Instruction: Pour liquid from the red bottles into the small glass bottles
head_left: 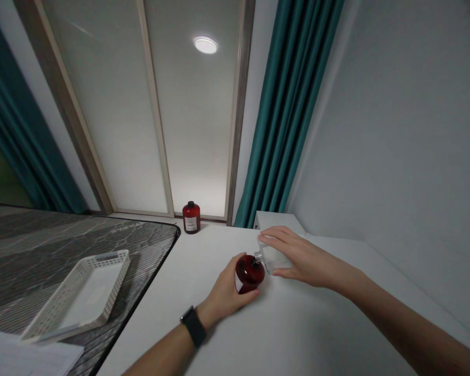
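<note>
My left hand (227,288) is wrapped round a dark red bottle (249,277) with a white label, its uncapped mouth facing up. In my right hand (297,256) lies a clear bottle (274,259), tipped on its side. The clear bottle's neck points left and meets the red bottle's mouth, or hangs just over it; I cannot tell which. Whether liquid runs between them is too small to see. Farther back, a second red bottle (191,218) with a black cap and white label stands upright on the white table (203,261).
A white perforated basket (115,292) sits on the grey patterned surface (152,245) at left, with white paper (27,355) near it. A white box-like thing (280,220) stands at the table's far side. Teal curtains (285,104) and frosted door panels (196,130) rise behind.
</note>
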Available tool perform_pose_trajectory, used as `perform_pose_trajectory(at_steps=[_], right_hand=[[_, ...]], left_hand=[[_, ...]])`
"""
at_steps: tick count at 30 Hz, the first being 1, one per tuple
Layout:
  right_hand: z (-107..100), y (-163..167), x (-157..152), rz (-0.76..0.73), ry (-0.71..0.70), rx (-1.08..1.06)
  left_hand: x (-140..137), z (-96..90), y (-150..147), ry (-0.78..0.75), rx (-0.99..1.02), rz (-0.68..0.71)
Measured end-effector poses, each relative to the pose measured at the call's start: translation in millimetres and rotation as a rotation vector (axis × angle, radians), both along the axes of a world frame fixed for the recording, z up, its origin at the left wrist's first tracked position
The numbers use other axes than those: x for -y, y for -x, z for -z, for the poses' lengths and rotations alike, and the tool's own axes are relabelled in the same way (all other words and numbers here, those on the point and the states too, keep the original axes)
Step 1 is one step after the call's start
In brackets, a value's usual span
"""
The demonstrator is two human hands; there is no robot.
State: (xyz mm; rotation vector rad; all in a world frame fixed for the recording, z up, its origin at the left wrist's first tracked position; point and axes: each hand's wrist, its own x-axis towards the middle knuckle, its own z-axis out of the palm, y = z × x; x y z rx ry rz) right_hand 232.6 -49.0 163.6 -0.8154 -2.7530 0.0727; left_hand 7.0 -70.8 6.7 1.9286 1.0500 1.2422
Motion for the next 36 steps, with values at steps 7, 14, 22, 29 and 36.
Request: perform_pose_trajectory(at_steps=[7, 14, 22, 29, 36], right_hand=[[0.0, -0.6, -0.8, -0.014, 0.006, -0.032], [-1.4, -0.1, -1.0, -0.026, 0.002, -0.028], [-2.4, 0.5, -0.8, -0.016, 0.007, -0.009], [-3.8, 1.5, 0.0, -0.010, 0.012, -0.023], [-4.0, 1.4, -0.5, -0.015, 0.015, -0.012]], left_hand=[[0.7, -0.7, -0.2, 0.015, 0.008, -0.005], [1.5, -2.9, -0.6, 0.022, 0.021, -0.010], [1.1, -1.7, -0.4, 0.011, 0.005, -0.008], [0.6, 0.0, -0.6, 0.009, 0.009, -0.009], [1.2, -2.5, -0.8, 0.017, 0.002, -0.011]])
